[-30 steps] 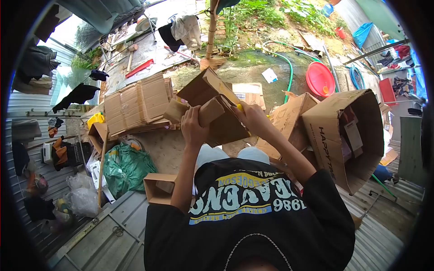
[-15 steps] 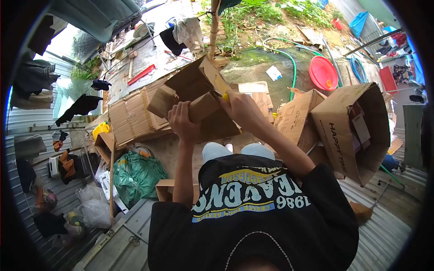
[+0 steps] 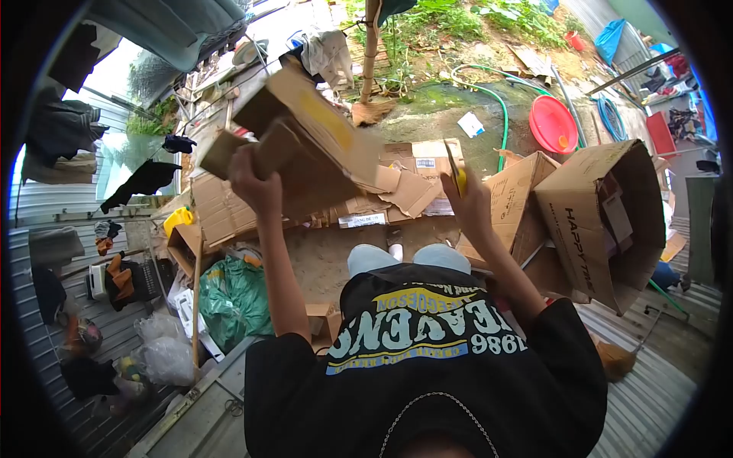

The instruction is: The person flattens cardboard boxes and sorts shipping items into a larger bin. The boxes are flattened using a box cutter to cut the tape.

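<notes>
Carton [image 3: 309, 172] is up in the air, forward and left of the knees, tilted and motion-blurred. Left hand [image 3: 256, 183] is clamped on one of its flaps and carries it alone. Change: over the last second it has swung left, away from the right hand [image 3: 467, 202], which was at its edge. Hands now well apart.

Right hand holds a yellow-handled tool [image 3: 460, 182], looks like a knife, blade pointing forward, clear of the carton. So no cutting contact right now; carton reads as being moved, not cut. It still has folded walls, so not flat. Can't tell which seams are open, too blurred.

Ahead on the ground: flattened cardboard [image 3: 221, 202], left of some loose printed pieces [image 3: 412, 187]. Right side: a printed carton [image 3: 508, 195] beside a bigger one with HAPPY lettering [image 3: 569, 221], open, stuff inside. Left side: green bag [image 3: 233, 298], next to a wooden pole [image 3: 198, 305]. Farther out, red basin [image 3: 553, 126] near the green hose [image 3: 504, 114].
</notes>
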Action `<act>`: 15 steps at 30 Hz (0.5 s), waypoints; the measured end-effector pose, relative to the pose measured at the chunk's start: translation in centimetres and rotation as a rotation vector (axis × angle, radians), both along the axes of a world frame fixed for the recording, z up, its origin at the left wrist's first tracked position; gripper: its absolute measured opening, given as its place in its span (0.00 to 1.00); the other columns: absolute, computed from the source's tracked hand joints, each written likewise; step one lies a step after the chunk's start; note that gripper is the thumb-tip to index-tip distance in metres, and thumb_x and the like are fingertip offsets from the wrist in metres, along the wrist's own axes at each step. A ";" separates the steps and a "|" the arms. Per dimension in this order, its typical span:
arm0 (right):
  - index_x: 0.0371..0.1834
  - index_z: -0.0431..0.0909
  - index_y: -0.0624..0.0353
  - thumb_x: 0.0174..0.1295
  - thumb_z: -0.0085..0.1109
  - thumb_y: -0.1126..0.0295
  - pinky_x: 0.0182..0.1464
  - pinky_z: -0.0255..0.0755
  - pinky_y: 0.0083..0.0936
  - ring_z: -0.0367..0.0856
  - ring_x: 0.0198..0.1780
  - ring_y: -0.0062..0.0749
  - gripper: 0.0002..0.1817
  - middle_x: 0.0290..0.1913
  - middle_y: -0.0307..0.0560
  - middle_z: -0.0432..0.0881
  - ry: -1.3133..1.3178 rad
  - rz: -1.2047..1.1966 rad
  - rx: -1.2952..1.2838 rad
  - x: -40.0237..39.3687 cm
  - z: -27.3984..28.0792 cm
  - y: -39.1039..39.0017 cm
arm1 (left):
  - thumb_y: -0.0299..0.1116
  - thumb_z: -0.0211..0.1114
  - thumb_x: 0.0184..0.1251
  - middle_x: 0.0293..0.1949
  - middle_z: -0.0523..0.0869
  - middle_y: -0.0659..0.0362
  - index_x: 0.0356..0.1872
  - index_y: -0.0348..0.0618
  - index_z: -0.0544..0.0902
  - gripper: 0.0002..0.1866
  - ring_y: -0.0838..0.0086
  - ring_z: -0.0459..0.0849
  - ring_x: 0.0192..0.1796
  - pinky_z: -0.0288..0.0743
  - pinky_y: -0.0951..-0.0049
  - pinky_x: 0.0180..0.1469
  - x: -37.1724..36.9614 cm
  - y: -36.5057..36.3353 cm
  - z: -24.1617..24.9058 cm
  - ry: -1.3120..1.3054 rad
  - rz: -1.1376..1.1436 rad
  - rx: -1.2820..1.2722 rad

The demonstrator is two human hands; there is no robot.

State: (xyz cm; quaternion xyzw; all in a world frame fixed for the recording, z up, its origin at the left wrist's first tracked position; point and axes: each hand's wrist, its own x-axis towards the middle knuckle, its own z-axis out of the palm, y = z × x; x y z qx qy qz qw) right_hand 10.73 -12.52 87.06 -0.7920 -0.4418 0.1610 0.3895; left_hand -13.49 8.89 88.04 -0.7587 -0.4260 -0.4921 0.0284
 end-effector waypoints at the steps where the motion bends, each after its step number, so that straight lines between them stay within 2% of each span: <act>1: 0.32 0.69 0.63 0.51 0.60 0.61 0.23 0.64 0.31 0.73 0.20 0.40 0.16 0.19 0.51 0.73 0.029 -0.002 0.146 -0.4 1.7 1.6 | 0.21 0.51 0.30 0.29 0.76 0.50 0.32 0.37 0.74 0.18 0.54 0.74 0.37 0.65 0.58 0.44 0.5 -0.3 0.0 0.004 -0.011 0.008; 3: 0.37 0.70 0.62 0.46 0.65 0.61 0.28 0.67 0.31 0.76 0.27 0.38 0.20 0.26 0.53 0.75 0.054 0.083 0.241 -1.4 2.8 4.7 | 0.22 0.52 0.32 0.27 0.76 0.53 0.29 0.39 0.74 0.15 0.56 0.74 0.34 0.65 0.60 0.40 1.4 -1.9 -0.2 0.017 -0.180 -0.174; 4: 0.40 0.71 0.61 0.45 0.65 0.62 0.33 0.67 0.29 0.76 0.31 0.37 0.21 0.29 0.52 0.76 0.073 0.139 0.405 -2.3 2.9 6.5 | 0.22 0.52 0.32 0.27 0.76 0.53 0.29 0.39 0.74 0.15 0.56 0.74 0.34 0.65 0.60 0.40 1.8 -2.7 -0.1 0.019 -0.191 -0.177; 5: 0.42 0.72 0.60 0.45 0.65 0.62 0.38 0.68 0.28 0.77 0.34 0.35 0.22 0.32 0.52 0.77 0.087 0.199 0.574 -2.8 3.0 8.1 | 0.22 0.53 0.34 0.26 0.75 0.54 0.28 0.39 0.74 0.13 0.56 0.74 0.33 0.65 0.62 0.39 2.2 -3.3 0.0 0.092 -0.309 -0.208; 6: 0.42 0.72 0.60 0.45 0.65 0.62 0.38 0.68 0.28 0.77 0.34 0.35 0.22 0.32 0.52 0.77 0.084 0.198 0.576 -2.6 3.7 8.9 | 0.22 0.53 0.35 0.25 0.75 0.54 0.27 0.40 0.74 0.11 0.57 0.73 0.32 0.64 0.63 0.38 2.5 -3.9 0.2 0.164 -0.419 -0.238; 8: 0.46 0.70 0.58 0.43 0.66 0.61 0.42 0.68 0.27 0.76 0.40 0.34 0.26 0.38 0.51 0.77 0.209 0.564 0.129 -2.4 5.1 9.9 | 0.22 0.53 0.36 0.25 0.75 0.54 0.27 0.40 0.74 0.11 0.57 0.74 0.32 0.64 0.63 0.39 2.3 -5.3 0.6 0.133 -0.394 -0.248; 9: 0.46 0.70 0.58 0.43 0.66 0.61 0.42 0.68 0.27 0.76 0.40 0.34 0.26 0.38 0.51 0.77 0.213 0.562 0.132 -2.2 4.8 10.1 | 0.22 0.53 0.37 0.24 0.75 0.54 0.27 0.41 0.75 0.10 0.58 0.74 0.32 0.64 0.63 0.40 2.0 -5.7 0.8 0.104 -0.373 -0.257; 10: 0.46 0.70 0.57 0.44 0.66 0.61 0.42 0.68 0.27 0.76 0.40 0.33 0.26 0.38 0.50 0.77 0.160 0.717 0.074 -1.7 4.0 10.1 | 0.22 0.53 0.37 0.24 0.75 0.54 0.27 0.41 0.75 0.10 0.58 0.74 0.32 0.64 0.63 0.40 1.5 -5.5 0.4 0.107 -0.375 -0.254; 11: 0.47 0.70 0.56 0.44 0.66 0.61 0.41 0.68 0.27 0.75 0.40 0.32 0.26 0.38 0.49 0.77 0.103 0.871 0.015 -1.5 3.2 10.0 | 0.23 0.53 0.40 0.25 0.76 0.54 0.27 0.40 0.75 0.08 0.59 0.74 0.32 0.64 0.64 0.40 0.7 -5.1 -0.7 -0.026 -0.291 -0.359; 12: 0.45 0.71 0.57 0.45 0.64 0.64 0.35 0.68 0.23 0.75 0.33 0.25 0.23 0.32 0.43 0.78 0.238 0.918 -0.018 -1.8 1.9 9.5 | 0.23 0.54 0.43 0.25 0.76 0.54 0.27 0.39 0.75 0.07 0.60 0.75 0.33 0.65 0.65 0.41 -0.2 -4.7 -2.1 -0.163 -0.201 -0.463; 13: 0.45 0.71 0.57 0.45 0.64 0.64 0.35 0.68 0.23 0.75 0.33 0.25 0.23 0.32 0.43 0.78 0.234 0.927 -0.020 -1.9 1.9 8.8 | 0.23 0.54 0.43 0.25 0.76 0.54 0.27 0.39 0.75 0.07 0.60 0.75 0.33 0.65 0.65 0.41 -1.2 -4.1 -5.0 -0.169 -0.194 -0.461; 14: 0.43 0.71 0.58 0.46 0.63 0.66 0.31 0.67 0.21 0.74 0.29 0.22 0.20 0.28 0.40 0.76 0.284 0.795 -0.022 -2.0 1.8 7.8 | 0.24 0.53 0.47 0.25 0.77 0.54 0.28 0.37 0.75 0.06 0.61 0.75 0.33 0.65 0.66 0.42 -2.4 -3.5 -8.7 -0.241 -0.064 -0.351; 15: 0.40 0.72 0.59 0.47 0.62 0.68 0.28 0.66 0.18 0.72 0.26 0.19 0.17 0.25 0.37 0.75 0.338 0.657 -0.025 -1.7 1.6 6.8 | 0.24 0.53 0.51 0.28 0.77 0.54 0.31 0.36 0.74 0.06 0.63 0.75 0.35 0.65 0.66 0.44 -3.8 -2.9 -8.2 -0.394 0.007 -0.408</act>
